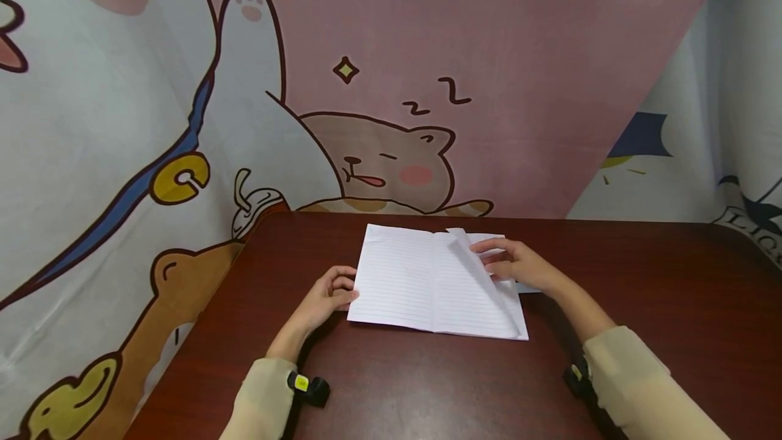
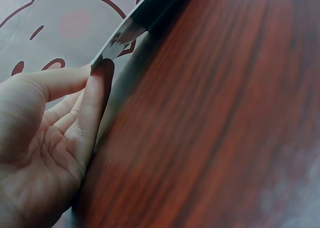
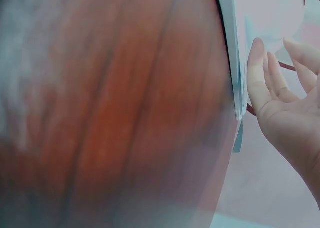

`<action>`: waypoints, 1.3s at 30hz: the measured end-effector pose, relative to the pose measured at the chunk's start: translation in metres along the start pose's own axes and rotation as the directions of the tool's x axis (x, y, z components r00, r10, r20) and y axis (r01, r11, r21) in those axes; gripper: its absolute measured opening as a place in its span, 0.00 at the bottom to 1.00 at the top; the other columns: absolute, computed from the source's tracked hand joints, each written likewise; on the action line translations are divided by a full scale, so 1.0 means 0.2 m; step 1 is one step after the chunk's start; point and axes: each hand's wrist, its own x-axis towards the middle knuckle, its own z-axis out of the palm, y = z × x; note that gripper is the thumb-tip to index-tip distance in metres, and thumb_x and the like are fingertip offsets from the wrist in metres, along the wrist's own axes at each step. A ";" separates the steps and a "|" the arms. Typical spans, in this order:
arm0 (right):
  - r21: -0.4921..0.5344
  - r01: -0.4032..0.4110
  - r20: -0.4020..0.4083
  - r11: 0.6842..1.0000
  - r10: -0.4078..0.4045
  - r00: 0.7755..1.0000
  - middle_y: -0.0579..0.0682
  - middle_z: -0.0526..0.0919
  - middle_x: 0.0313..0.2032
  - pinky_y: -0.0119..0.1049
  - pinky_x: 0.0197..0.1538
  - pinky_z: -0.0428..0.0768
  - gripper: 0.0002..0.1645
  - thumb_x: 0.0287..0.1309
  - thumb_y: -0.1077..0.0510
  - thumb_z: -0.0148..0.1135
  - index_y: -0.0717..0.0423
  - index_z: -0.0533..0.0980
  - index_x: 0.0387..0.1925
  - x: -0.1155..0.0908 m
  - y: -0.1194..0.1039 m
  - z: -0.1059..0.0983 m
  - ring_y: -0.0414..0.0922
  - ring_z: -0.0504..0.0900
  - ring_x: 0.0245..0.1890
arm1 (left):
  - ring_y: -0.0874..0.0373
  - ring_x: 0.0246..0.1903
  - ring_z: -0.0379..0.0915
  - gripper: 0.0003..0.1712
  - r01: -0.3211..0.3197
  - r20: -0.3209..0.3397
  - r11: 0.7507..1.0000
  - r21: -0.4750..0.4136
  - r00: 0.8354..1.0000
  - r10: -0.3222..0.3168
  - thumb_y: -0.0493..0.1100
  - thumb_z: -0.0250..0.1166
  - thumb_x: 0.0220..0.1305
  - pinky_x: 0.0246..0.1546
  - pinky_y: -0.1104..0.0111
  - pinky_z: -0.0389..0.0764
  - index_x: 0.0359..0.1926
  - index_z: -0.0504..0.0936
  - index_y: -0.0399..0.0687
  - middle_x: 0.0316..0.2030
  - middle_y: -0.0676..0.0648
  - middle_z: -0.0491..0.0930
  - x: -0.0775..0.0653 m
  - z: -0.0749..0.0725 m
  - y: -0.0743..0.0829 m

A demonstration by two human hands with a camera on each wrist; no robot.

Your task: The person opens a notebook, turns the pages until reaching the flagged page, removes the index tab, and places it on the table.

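An open notebook (image 1: 397, 277) with ruled white pages lies on the table, one page (image 1: 482, 277) on its right half lifted and partly folded toward the middle. At the notebook's left edge, my left hand (image 1: 322, 299) pinches the pages and cover; the left wrist view shows the thumb above and a finger beneath the edge (image 2: 106, 49). My right hand (image 1: 519, 267) is at the lifted page, its fingers loosely bent beside it. In the right wrist view thumb and forefinger stand apart near the notebook's side (image 3: 231, 43). Whether the fingertips touch the page is hard to tell.
The dark red-brown wooden table (image 1: 391, 392) extends to both sides and toward me. A pale flat edge (image 1: 528, 288) sticks out beneath the notebook at right. Behind the table hangs a cloth (image 1: 519, 87) printed with cartoon animals.
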 end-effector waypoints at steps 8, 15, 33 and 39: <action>-0.016 0.029 -0.022 0.999 -0.029 0.999 0.68 0.70 0.64 0.32 0.43 0.83 0.25 0.62 0.64 0.64 0.67 0.73 0.60 0.02 -0.01 0.05 0.63 0.76 0.58 | 0.66 0.36 0.78 0.28 -0.009 0.001 1.000 0.002 1.000 0.009 0.32 0.62 0.67 0.39 0.70 0.83 0.64 0.64 0.30 0.44 0.35 0.79 0.00 0.00 0.00; -0.039 0.078 -0.042 0.996 -0.079 0.996 0.71 0.70 0.62 0.29 0.43 0.82 0.24 0.60 0.66 0.65 0.71 0.74 0.58 0.03 -0.02 0.10 0.64 0.78 0.54 | 0.66 0.36 0.78 0.28 -0.011 0.005 1.000 0.001 1.000 0.011 0.32 0.61 0.67 0.39 0.70 0.83 0.64 0.64 0.30 0.44 0.35 0.79 0.00 0.00 0.00; -0.078 -0.072 -0.138 0.994 0.061 0.989 0.70 0.67 0.59 0.36 0.41 0.86 0.21 0.64 0.66 0.61 0.68 0.75 0.58 0.09 -0.09 0.21 0.59 0.80 0.50 | 0.66 0.37 0.78 0.28 -0.016 0.012 1.000 0.005 1.000 0.016 0.33 0.62 0.67 0.40 0.70 0.83 0.64 0.64 0.30 0.43 0.40 0.79 -0.01 0.00 0.00; -0.077 -0.092 -0.165 0.993 0.079 0.983 0.70 0.68 0.57 0.35 0.39 0.86 0.23 0.62 0.67 0.63 0.69 0.74 0.58 0.11 -0.09 0.24 0.56 0.80 0.46 | 0.67 0.36 0.79 0.27 -0.006 0.004 1.000 0.010 1.000 0.006 0.33 0.62 0.67 0.40 0.70 0.83 0.64 0.64 0.31 0.40 0.48 0.79 -0.01 0.00 0.00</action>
